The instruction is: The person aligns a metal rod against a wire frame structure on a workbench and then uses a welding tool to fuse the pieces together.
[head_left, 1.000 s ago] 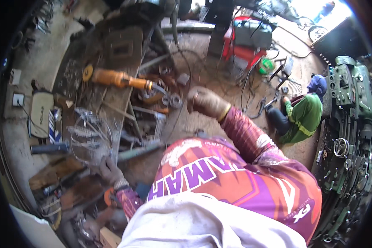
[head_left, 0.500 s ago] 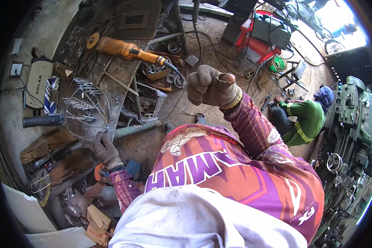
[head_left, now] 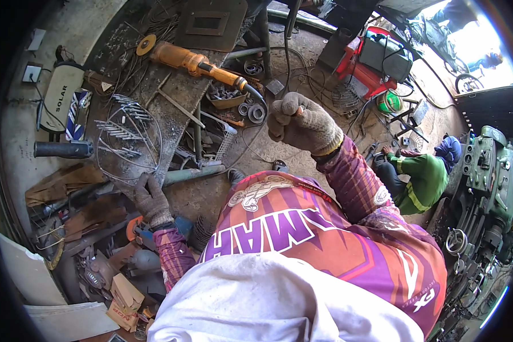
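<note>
- Left grip (head_left: 153, 199), in a grey knitted glove, narrows its fingers on the near edge of a wire ring (head_left: 161, 142); the fingertips' undersides are hidden, so firmness cannot be told.
- Wire ring, at the near left end of a worn table (head_left: 179, 97), frames rows of short metal rods (head_left: 119, 130); whether these are fixed to it or lie loose is unclear.
- Right grip (head_left: 305, 125), also gloved, hangs curled nearly into a fist above the floor, a bare fingertip poking out; whether anything small sits inside cannot be told.
- An orange grinder (head_left: 182, 60) lies across the table beyond the ring, its cable partly lost among metal parts.
- White cloth (head_left: 279, 296), cut off by the lower edge, and a printed jersey (head_left: 325, 233) block most of the wearer's legs.
- At right, a co-worker in green (head_left: 422, 174) sits low, head under blue fabric, fingers too small to read.
- Beyond, a large green machine (head_left: 490, 165) fades into the dark rim; glare washes out the upper right corner.
</note>
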`<action>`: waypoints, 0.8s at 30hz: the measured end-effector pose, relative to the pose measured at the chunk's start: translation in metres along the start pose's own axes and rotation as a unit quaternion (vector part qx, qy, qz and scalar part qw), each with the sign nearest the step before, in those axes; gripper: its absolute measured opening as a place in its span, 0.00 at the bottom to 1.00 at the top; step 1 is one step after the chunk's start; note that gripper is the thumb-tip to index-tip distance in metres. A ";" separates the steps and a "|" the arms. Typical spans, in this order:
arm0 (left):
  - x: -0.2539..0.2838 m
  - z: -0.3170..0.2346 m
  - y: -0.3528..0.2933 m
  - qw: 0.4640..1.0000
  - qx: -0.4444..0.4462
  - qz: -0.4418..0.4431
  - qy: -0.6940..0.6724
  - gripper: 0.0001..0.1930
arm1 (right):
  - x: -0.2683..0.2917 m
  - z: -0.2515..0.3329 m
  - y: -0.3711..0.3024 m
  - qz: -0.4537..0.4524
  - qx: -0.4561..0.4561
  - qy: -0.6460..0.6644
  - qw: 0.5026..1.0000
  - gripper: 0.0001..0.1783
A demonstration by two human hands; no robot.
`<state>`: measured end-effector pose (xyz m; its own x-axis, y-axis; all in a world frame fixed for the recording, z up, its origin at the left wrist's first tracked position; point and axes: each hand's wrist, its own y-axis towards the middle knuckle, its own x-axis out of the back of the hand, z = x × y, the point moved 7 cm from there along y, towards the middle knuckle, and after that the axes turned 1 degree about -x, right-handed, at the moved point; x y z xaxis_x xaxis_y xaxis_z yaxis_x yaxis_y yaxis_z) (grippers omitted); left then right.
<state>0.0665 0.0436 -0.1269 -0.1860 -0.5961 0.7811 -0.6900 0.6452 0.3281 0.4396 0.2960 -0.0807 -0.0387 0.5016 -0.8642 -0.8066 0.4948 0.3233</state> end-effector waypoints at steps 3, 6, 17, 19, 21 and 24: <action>0.001 -0.005 -0.001 1.000 -0.011 -0.005 -0.005 0.17 | -0.008 -0.002 0.002 -0.016 -0.006 -0.047 0.999 0.08; 0.001 -0.005 -0.001 1.000 -0.005 -0.002 -0.009 0.17 | -0.008 -0.006 0.000 -0.002 -0.008 -0.046 0.999 0.10; 0.001 -0.007 -0.001 1.000 -0.024 0.000 -0.013 0.15 | -0.018 -0.011 -0.006 0.060 -0.004 -0.036 0.998 0.18; 0.001 -0.008 0.000 1.000 -0.023 0.002 -0.020 0.15 | -0.022 -0.011 -0.006 0.091 -0.007 -0.026 0.995 0.21; 0.000 -0.012 0.001 0.998 -0.053 0.001 0.019 0.15 | -0.025 -0.011 -0.007 0.106 -0.008 -0.019 0.994 0.24; -0.002 -0.014 0.001 0.999 -0.050 0.003 0.007 0.16 | -0.025 -0.008 -0.005 0.145 0.000 0.011 0.989 0.24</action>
<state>0.0762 0.0517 -0.1207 -0.1791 -0.5860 0.7902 -0.6162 0.6930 0.3743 0.4403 0.2754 -0.0633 -0.2818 0.6063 -0.7437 -0.7598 0.3323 0.5588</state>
